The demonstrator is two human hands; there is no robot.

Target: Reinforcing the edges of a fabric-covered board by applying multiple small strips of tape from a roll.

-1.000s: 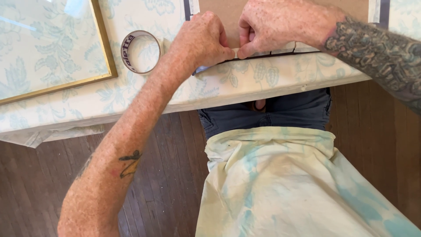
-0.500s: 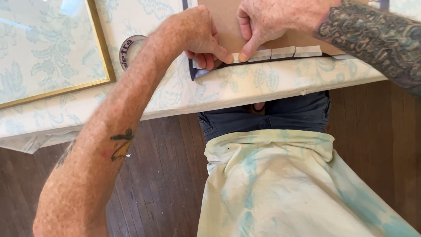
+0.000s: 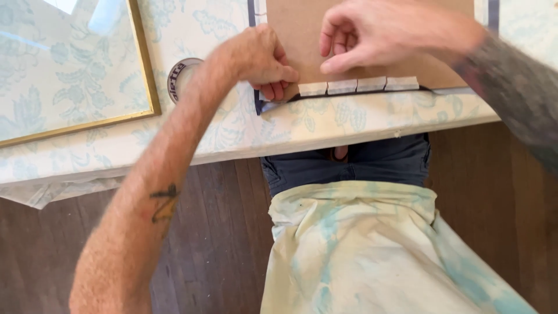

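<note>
A brown backing board [image 3: 302,35] lies in a dark frame [image 3: 258,104] near the table's front edge. Along its lower edge runs a row of several pale tape pieces [image 3: 357,85]. My left hand [image 3: 258,58] is curled at the board's lower left corner, thumb pressing down beside the first tape piece. My right hand [image 3: 378,32] hovers over the board with fingers bent, index finger tip touching the board just above the tape row. Neither hand holds a loose thing.
A tape roll [image 3: 181,74] lies left of my left wrist, partly hidden by it. A gold-framed glass panel [image 3: 70,70] rests at the far left. The table [image 3: 232,134] is covered in a pale floral cloth. Dark wood floor lies below.
Both hands shifted from pinching together at the board's edge to spreading apart. A row of tape pieces now shows along the lower edge. The view moved closer.
</note>
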